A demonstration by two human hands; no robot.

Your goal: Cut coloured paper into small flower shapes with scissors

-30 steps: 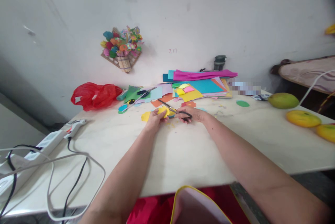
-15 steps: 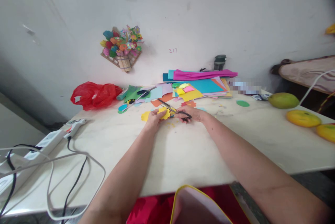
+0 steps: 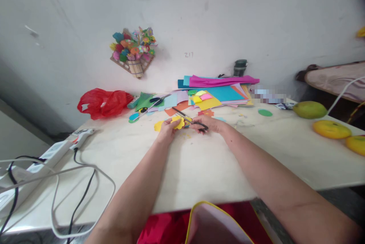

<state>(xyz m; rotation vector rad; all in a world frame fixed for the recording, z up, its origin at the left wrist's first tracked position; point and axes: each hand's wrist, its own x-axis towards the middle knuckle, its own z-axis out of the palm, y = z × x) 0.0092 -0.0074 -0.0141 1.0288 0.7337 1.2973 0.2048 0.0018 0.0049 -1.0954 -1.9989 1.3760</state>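
Pinched in my left hand [image 3: 167, 129] is a yellow paper flower [image 3: 178, 123] with a scalloped edge. My right hand [image 3: 209, 123] grips a pair of scissors [image 3: 185, 117] by its black handles, the blades pointing up and left, close beside the flower. Another yellow paper piece [image 3: 158, 125] lies just left of my left hand. Behind the scissors is an orange paper flower [image 3: 205, 113], partly covered by my right hand. Small yellow scraps [image 3: 186, 136] are scattered on the table between my hands.
Coloured paper sheets [image 3: 225, 94] are piled at the back, with a second pair of scissors [image 3: 158, 100] left of them. A red plastic bag [image 3: 105, 103] is at the back left, a power strip [image 3: 51, 160] at the left. Mangoes [image 3: 331, 129] and a green disc [image 3: 265, 112] are at right.
Almost nothing differs. Both hands keep their hold on the flower and the scissors, and the view has shifted very slightly.
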